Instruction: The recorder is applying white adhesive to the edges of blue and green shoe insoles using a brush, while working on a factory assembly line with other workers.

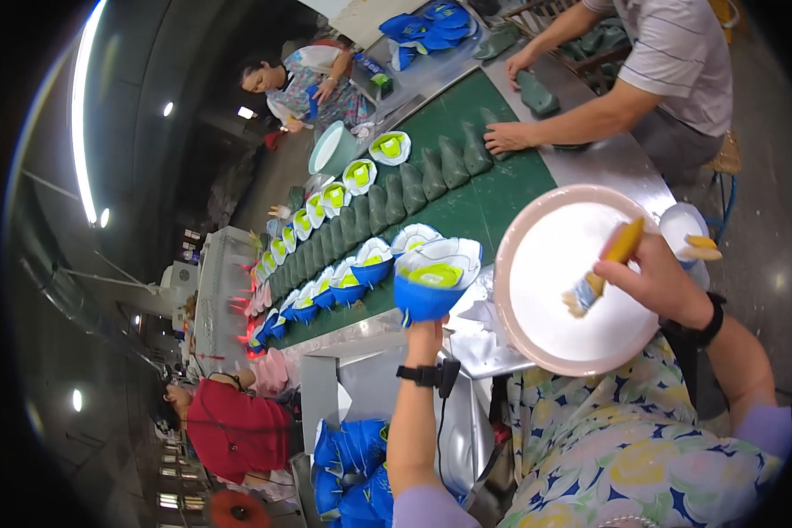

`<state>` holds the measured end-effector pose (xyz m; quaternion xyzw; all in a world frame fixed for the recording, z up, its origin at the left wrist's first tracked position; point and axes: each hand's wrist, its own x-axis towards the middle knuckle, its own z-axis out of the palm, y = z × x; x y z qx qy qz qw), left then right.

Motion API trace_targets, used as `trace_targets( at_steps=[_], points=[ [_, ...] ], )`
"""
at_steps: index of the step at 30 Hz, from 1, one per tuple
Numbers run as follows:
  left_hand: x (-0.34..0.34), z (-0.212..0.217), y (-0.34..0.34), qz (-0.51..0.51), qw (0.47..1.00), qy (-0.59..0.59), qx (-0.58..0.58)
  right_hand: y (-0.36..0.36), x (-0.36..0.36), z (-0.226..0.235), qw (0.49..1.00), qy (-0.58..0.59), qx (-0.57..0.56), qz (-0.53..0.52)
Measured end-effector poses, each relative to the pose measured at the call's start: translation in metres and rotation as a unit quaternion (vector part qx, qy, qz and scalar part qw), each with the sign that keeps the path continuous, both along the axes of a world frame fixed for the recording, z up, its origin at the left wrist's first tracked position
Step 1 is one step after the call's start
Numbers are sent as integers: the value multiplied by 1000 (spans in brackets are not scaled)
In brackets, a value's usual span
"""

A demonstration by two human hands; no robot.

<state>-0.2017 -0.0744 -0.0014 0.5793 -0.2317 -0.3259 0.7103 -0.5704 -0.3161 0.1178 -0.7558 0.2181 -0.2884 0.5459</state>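
My left hand [425,330] holds a blue shoe upper [431,280] with a white rim and a lime insole, raised over the near edge of the green conveyor belt [475,207]. My right hand [656,277] grips a yellow-handled brush [603,268], its bristles over the white liquid in a pink basin [519,317] that sits in front of me. A row of the same blue uppers [348,282] stands on the belt to the left of the one I hold.
Dark green shoe lasts [414,185] and white-rimmed uppers [361,174] line the belt. A person in a striped shirt rests a hand [506,138] on the belt's far side. Another person [304,84] sits farther along; one in red [238,427] is lower left. Blue uppers [352,462] are piled below.
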Motion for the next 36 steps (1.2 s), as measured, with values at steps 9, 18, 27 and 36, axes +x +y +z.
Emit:
trace_targets(
  at_steps=[9,18,27,36],
  points=[
    [46,-42,-152,15,994,105,-8,-2,-24,-16,989,52,135,-21],
    [115,-91,-115,50,820,-308,479,-2,-19,-51,979,78,187,-14],
    [141,-12,95,340,599,-491,534,-37,-55,-90,996,72,54,12],
    [19,-21,410,406,532,-137,730,-9,-55,-87,992,55,113,4]
  ],
)
